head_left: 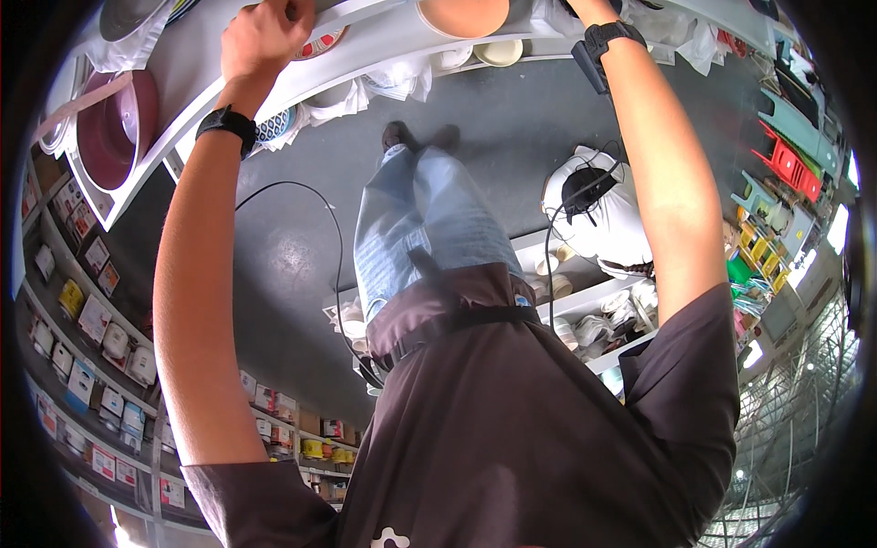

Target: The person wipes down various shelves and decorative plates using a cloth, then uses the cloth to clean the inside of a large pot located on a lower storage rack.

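Observation:
My left hand (265, 41) is raised at the white shelf (352, 57) along the top of the picture, fingers curled in; what they hold, if anything, is hidden. Right beside it lies a round dish with a red pattern (322, 44). My right hand (592, 9) reaches up past the top edge, so its fingers are out of sight. Between the hands, a tan round dish (464, 16) sits on the shelf, with a cream bowl (499, 52) lower down. Plastic-wrapped ware (397, 80) and a blue-and-white patterned bowl (274, 124) stand below the left hand's shelf.
At left, a mauve basin (114, 132) rests on the shelf. Another person in white with a black cap (592, 192) is low down at right, by a shelf of wrapped dishes (612, 320). Boxed goods fill racks (100, 384) at lower left. Black cables (333, 219) hang beside me.

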{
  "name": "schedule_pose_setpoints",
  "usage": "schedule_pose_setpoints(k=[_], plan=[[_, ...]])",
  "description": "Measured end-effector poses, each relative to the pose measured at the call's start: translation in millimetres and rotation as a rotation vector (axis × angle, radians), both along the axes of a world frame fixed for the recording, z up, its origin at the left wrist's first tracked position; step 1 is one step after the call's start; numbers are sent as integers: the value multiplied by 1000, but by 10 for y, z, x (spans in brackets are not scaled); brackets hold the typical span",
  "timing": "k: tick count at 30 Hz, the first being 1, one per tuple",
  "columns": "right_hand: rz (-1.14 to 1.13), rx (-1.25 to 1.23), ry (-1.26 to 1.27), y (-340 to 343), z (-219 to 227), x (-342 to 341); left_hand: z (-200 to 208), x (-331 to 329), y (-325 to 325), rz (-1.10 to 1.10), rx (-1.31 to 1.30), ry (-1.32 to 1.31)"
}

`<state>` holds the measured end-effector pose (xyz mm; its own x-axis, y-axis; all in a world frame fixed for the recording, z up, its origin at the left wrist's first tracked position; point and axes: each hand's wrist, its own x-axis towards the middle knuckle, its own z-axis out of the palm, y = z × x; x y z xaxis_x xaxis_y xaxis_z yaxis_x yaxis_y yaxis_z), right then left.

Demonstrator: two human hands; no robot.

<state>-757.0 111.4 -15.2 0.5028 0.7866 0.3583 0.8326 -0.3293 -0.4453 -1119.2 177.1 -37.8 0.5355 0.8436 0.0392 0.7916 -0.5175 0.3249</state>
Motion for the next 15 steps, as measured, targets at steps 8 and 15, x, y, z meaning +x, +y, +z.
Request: schedule_pose_setpoints(k=[8,15], plan=[[-10,14,-16,-8,-57,31,34,13,25,-28,-8,63],[-20,8,-9,-3,-27,21,-192,-65,-51,-344,837,125]])
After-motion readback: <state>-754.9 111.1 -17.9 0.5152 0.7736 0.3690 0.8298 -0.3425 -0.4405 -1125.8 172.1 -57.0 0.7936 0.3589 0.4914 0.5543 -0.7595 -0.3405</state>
